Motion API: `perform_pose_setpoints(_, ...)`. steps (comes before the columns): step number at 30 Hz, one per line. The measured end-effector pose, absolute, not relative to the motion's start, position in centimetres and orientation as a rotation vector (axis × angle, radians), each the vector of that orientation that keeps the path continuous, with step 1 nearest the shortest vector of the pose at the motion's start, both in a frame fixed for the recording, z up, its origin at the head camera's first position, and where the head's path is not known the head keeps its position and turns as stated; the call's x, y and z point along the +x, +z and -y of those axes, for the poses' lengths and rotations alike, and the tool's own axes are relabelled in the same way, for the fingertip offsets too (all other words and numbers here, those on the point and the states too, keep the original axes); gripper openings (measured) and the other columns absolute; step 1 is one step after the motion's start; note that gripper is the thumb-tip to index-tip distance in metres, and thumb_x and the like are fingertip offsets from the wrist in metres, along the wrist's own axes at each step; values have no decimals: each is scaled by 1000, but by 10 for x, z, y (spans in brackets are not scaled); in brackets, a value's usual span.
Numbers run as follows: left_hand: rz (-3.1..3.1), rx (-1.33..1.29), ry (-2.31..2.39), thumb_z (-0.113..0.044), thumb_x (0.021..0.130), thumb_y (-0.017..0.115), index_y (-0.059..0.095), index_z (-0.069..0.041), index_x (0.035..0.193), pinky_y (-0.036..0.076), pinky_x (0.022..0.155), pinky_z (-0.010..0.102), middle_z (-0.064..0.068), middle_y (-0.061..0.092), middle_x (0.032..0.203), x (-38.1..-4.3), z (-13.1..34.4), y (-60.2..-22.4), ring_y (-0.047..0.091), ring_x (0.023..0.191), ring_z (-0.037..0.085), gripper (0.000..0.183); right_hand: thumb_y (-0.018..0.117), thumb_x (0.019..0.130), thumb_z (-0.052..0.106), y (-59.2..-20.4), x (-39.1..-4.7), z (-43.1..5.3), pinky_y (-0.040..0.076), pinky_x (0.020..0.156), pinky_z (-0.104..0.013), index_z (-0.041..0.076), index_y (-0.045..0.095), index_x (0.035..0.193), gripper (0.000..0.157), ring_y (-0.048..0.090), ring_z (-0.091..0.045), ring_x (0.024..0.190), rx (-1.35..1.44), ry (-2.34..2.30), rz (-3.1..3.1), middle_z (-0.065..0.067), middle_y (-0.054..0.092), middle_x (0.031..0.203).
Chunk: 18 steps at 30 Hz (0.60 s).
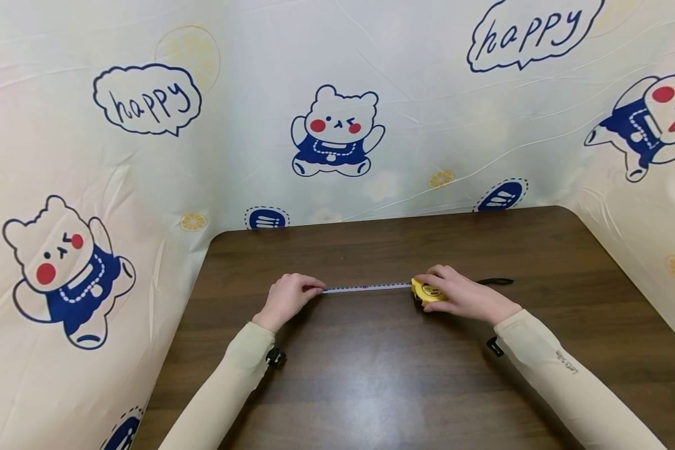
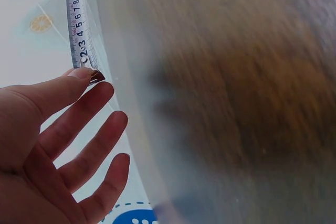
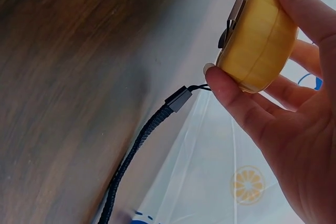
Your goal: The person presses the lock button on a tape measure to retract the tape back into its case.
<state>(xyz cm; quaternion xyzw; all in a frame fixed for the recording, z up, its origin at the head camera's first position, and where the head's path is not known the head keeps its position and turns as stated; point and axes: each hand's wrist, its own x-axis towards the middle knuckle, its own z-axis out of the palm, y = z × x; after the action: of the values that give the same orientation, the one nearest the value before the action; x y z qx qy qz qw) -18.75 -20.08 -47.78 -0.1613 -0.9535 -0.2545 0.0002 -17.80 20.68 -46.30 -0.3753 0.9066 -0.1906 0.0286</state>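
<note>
Between the two hands a white tape blade [image 1: 365,287] is drawn out in a straight line, low over the brown table. My left hand [image 1: 290,299] pinches the blade's end between thumb and forefinger; in the left wrist view the other fingers [image 2: 107,132] spread loosely below the numbered blade [image 2: 80,24]. On the right, my right hand [image 1: 455,294] grips the yellow tape measure [image 1: 425,292] by its case. The right wrist view shows the case [image 3: 260,38] held between thumb and fingers, with a black wrist strap [image 3: 139,142] hanging from it.
The dark wooden table [image 1: 337,375] has rounded far corners. A pale cloth [image 1: 247,150] with bear and "happy" prints hangs behind it and along both sides. Small dark wrist devices sit at the left cuff [image 1: 275,357] and the right cuff [image 1: 495,346].
</note>
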Motion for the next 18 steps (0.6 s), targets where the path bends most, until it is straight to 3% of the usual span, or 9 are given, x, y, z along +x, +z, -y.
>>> perform_pose_setpoints(18, 2996, -527, -814, -21, 96, 77, 84, -21, 106, 59, 86, 45, -3, 80, 104, -188, 190, -480, 74, 96, 18, 12, 77, 97, 30, -465, -180, -200, 54, 93, -44, 7, 57, 146, 58, 56, -24, 112, -1163, -565, -2782, -14, 59, 129)
